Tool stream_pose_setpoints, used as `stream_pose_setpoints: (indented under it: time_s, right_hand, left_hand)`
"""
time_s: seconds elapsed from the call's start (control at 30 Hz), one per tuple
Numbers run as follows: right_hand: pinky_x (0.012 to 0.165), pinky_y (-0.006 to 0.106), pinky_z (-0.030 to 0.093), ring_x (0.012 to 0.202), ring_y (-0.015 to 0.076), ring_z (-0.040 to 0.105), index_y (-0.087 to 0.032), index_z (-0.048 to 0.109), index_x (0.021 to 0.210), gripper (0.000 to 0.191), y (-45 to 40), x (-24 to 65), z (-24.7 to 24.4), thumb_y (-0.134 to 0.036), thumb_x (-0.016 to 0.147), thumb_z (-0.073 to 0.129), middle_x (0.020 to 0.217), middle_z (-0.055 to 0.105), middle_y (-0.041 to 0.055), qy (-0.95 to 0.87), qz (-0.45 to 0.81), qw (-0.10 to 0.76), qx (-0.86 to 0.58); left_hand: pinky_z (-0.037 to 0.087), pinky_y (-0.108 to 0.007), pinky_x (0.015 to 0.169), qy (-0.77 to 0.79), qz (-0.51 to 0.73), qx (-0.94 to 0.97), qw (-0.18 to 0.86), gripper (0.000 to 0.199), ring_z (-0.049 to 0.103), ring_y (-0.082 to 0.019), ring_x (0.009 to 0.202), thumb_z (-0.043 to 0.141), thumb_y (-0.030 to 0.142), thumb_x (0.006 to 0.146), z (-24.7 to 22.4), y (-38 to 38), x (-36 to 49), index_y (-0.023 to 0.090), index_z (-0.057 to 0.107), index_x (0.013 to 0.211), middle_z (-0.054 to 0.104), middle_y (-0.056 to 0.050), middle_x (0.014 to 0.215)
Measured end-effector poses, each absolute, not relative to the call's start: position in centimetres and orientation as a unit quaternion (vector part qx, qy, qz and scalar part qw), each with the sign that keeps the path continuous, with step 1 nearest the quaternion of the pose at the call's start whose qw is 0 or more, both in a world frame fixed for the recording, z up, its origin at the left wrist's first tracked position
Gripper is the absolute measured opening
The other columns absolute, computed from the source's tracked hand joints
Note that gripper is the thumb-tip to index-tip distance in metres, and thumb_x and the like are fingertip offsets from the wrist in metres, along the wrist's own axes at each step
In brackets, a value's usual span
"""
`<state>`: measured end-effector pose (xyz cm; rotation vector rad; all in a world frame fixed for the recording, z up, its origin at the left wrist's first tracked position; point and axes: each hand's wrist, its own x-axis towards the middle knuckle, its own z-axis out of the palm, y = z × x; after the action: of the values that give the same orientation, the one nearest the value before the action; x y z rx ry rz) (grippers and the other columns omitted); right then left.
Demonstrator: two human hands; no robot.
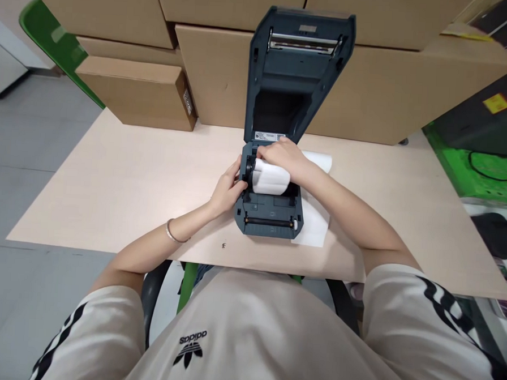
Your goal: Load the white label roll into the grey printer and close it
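In front of me on the table sits a dark grey label printer (268, 230) with its lid (280, 72) tipped up and back. A white label roll (271, 178) lies in its bay, between the dark holders at the sides. My left hand (228, 190) grips the printer's left side, the thumb over the edge by the roll's end and the fingers along the outer wall. My right hand (283, 156) reaches over the roll from the right. Its fingers curl at the back left of the roll, and the fingertips are partly hidden. The black platen roller (269, 221) shows at the front.
White paper (315, 224) lies under and right of the printer. Cardboard boxes (369, 94) line the table's back edge, with a smaller box (135, 93) at left. Small dark bits (224, 246) lie near the front edge. A green chair (44, 37) stands back left.
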<state>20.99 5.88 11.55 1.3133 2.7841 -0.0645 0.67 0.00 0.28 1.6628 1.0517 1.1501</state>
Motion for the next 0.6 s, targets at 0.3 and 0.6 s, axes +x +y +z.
stream_pose_setpoints:
  time_s: [0.3,0.6]
  right_hand:
    - [0.102,0.045,0.052,0.115,0.0323,0.073,-0.022,0.075,0.116,0.033,3.1,25.6,11.4,-0.022,0.091,0.054,0.124,0.082,0.0120,0.911,-0.236,-0.133,0.310]
    - [0.095,0.045,0.068,0.105,0.0281,0.085,-0.029,0.079,0.100,0.011,-5.5,27.3,9.8,-0.034,0.103,0.070,0.112,0.088,0.0043,0.875,-0.255,-0.285,0.298]
  left_hand:
    - [0.049,-0.056,0.130,0.414,0.459,0.663,0.422,0.069,0.057,-0.039,0.156,0.062,0.034,0.090,0.6,-0.1,0.9,0.019,0.059,0.158,0.061,-0.014,0.169]
    - [0.043,-0.051,0.136,0.411,0.452,0.648,0.455,0.089,0.050,-0.037,0.162,0.065,0.029,0.083,1.0,-0.1,0.8,0.022,0.047,0.170,0.050,-0.008,0.179]
